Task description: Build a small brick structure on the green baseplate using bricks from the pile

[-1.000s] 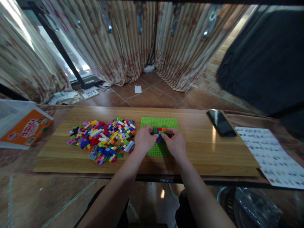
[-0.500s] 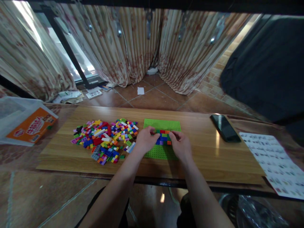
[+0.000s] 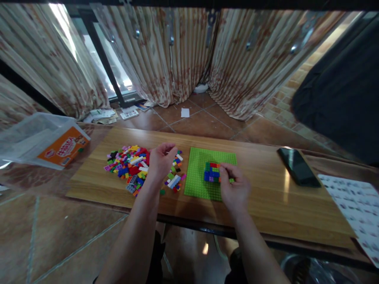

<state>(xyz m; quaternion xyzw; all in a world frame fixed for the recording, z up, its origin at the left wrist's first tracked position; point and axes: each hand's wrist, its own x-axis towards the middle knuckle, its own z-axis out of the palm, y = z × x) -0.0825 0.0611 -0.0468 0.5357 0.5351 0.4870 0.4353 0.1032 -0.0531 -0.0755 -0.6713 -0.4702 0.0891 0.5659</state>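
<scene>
A small block of joined toy bricks [image 3: 211, 172], in blue, green, red and orange, is over the green baseplate [image 3: 195, 185]. My right hand [image 3: 235, 187] grips its right end between thumb and fingers and covers part of it. I cannot tell whether the block is pressed onto the studs. Over the right part of the loose brick pile [image 3: 127, 163] is my left hand [image 3: 161, 161], thumb and forefinger slightly parted. A pale sliver shows between them, and no held brick can be made out. Several loose bricks [image 3: 174, 181] lie between that hand and the baseplate.
A clear plastic tub [image 3: 38, 130] with an orange label stands at the left end of the wooden board [image 3: 97, 185]. On the right lie a black phone [image 3: 298, 167] and a printed sheet [image 3: 352, 209]. Curtains [image 3: 183, 59] hang beyond the table.
My left hand has let go of the brick block and moved left over the pile. My right hand stays on the block. The view has shifted, so the table appears farther right.
</scene>
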